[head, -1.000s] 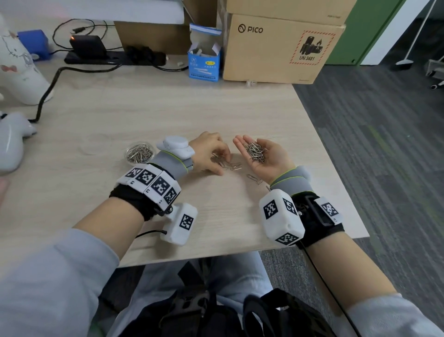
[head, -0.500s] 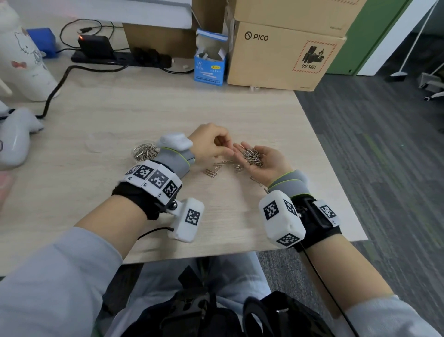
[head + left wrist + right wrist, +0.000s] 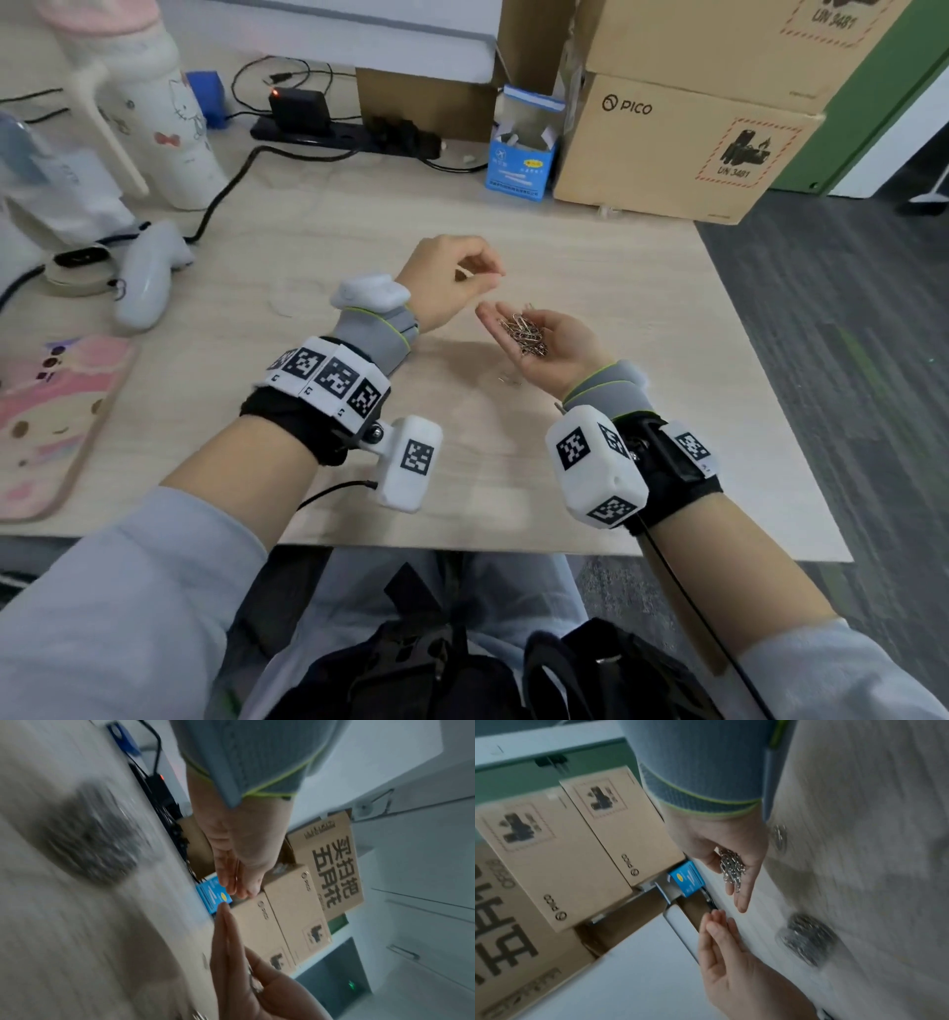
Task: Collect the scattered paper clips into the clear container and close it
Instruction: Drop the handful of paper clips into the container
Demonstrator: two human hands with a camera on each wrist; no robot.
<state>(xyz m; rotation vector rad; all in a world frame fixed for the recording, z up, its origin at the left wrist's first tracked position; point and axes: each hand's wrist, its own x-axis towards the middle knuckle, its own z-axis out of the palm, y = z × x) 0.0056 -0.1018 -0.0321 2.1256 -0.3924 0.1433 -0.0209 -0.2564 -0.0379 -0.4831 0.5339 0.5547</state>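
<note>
Wooden desk [image 3: 590, 267] takes up most of the scene, with cardboard boxes [image 3: 667, 149] along the far edge and a small blue box [image 3: 521, 164] just left of them.

Right hand [image 3: 552, 344] is palm up and cupped over the desk's near-right part, fingers relaxed, not clamped, carrying a loose heap of paper clips [image 3: 524, 329].

Left hand [image 3: 452, 280] hovers just left and beyond it, fingers loosely curled. Thumb and forefinger are close together, but I can't tell if a clip is pinched between them.

The clear container [image 3: 808, 938] is visible only in the wrist views, blurred and already holding clips. In the head view the left wrist hides it, so it sits to the left of the hands. No lid identified.

One stray clip [image 3: 509, 380] lies on the desk below the right hand.

Risks, my read:
- An open palm means any tilt during the carry left could spill clips.
- Tipping the heap in quickly could overshoot the rim.
- The stray is shadowed and easy to miss.
- A clip on the rim could stop the lid from seating.
</note>
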